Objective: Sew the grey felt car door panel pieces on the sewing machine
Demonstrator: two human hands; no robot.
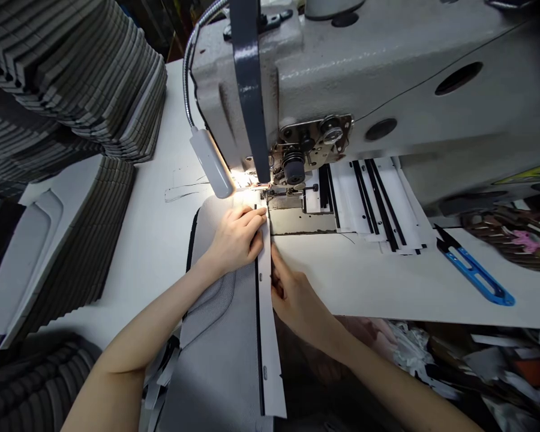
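Note:
A grey fabric panel lies under the sewing machine's needle area, running down over the table's front edge. Along its right edge runs a long white strip with a black border and small slots. My left hand presses on the strip and panel just before the presser foot, its fingers bent and close together. At the strip's right edge, my right hand grips it, with the index finger pointing along the edge and the other fingers curled, partly hidden. The needle is lost in the lamp's glare.
The sewing machine overhangs the table, with a lit lamp at its left. More white strips lie beneath its arm. Blue thread snips rest at right. Tall stacks of grey panels stand at left. Scraps fill the lower right.

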